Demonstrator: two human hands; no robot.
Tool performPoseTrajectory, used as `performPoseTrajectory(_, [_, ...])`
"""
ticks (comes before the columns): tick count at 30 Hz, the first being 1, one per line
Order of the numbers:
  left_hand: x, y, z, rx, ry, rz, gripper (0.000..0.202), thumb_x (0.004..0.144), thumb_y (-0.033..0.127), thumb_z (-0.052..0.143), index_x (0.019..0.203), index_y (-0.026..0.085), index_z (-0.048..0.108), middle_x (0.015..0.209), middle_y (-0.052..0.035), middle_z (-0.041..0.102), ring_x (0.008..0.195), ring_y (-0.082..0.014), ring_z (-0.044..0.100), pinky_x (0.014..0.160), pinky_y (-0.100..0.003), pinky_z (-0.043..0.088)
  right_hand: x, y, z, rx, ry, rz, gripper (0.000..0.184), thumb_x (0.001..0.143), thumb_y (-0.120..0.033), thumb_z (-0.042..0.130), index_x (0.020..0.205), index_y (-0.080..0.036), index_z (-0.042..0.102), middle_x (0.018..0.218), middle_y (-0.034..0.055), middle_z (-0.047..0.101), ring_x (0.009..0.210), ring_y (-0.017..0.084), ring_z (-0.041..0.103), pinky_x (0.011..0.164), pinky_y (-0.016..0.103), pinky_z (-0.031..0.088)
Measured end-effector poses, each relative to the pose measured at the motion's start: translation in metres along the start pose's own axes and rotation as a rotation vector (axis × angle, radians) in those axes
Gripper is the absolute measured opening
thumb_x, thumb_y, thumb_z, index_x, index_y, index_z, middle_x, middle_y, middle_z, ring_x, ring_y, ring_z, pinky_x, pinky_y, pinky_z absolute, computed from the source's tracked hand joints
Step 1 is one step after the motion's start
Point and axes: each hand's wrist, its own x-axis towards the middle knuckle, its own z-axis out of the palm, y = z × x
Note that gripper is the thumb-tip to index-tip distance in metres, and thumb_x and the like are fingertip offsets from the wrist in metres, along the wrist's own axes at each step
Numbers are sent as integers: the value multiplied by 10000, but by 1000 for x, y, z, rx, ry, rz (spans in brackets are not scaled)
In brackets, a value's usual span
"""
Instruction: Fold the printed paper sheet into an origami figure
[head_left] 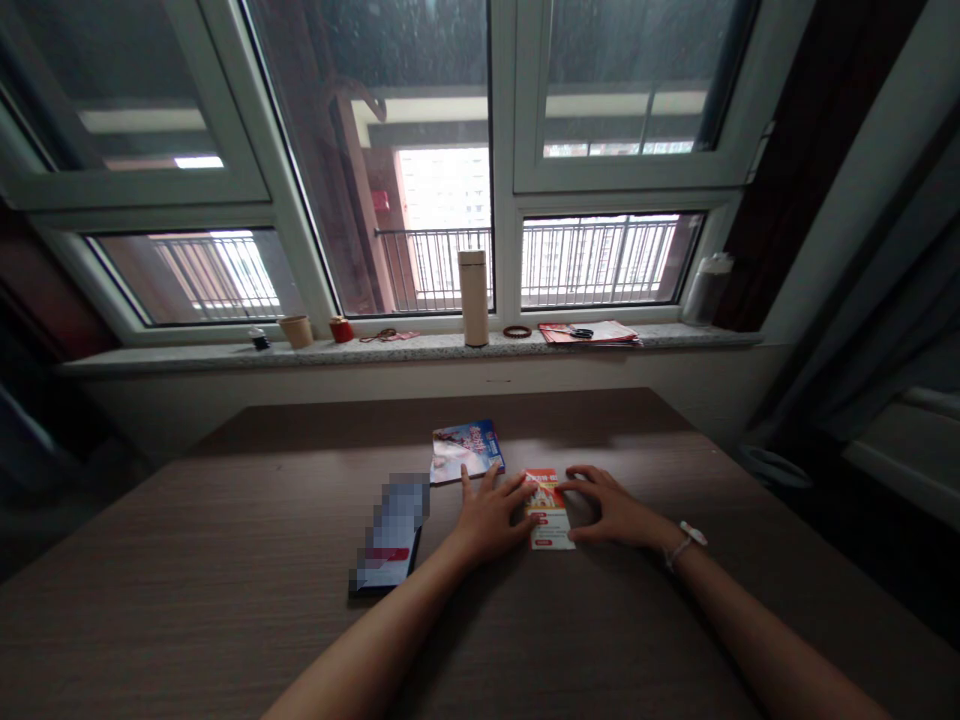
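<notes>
A small printed card (551,526), orange-red at the top and white below, lies flat on the brown table (247,520). My left hand (491,515) rests palm down at the card's left side, fingers spread, some tips over its edge. From the right, my right hand (611,508) reaches the card's edge with thumb and index finger apart; it wears a bracelet at the wrist. Beyond my left fingertips is a blue and pink booklet (465,450). A dark phone (390,535), its screen blurred out, lies left of my left forearm.
On the stone windowsill (420,350) behind the table stand a beige bottle (474,300), a paper cup (296,331), a red spool (340,329), and a clear container (709,290). Scissors (581,333) lie on red and white papers (615,333), near a brown ring (517,331).
</notes>
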Motion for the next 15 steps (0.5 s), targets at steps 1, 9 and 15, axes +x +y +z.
performPoseTrajectory(1, [0, 0, 0, -1, -1, 0, 517, 907, 641, 370, 1386, 451, 401, 1501, 60, 389, 1418, -362, 186, 1018, -737, -170, 0, 0, 0, 0, 2, -3, 744, 619, -574, 757, 1287, -322, 549, 1433, 70, 359, 1338, 301, 329, 1138, 439, 263])
performPoseTrajectory(9, [1, 0, -2, 24, -25, -3, 511, 915, 620, 373, 1395, 446, 388, 1514, 48, 368, 1424, -357, 173, 1027, -737, -150, 1, -8, 2, -32, 82, -8, 453, 790, -561, 612, 1177, -325, 619, 1345, 61, 448, 1277, 277, 396, 1102, 452, 303])
performPoseTrajectory(15, [2, -1, -1, 19, -30, -7, 515, 911, 625, 377, 1396, 448, 387, 1511, 43, 372, 1421, -365, 175, 1019, -747, -144, 2, -5, 0, -22, 51, -11, 533, 714, -566, 688, 1186, -326, 621, 1365, 60, 430, 1283, 283, 389, 1104, 440, 303])
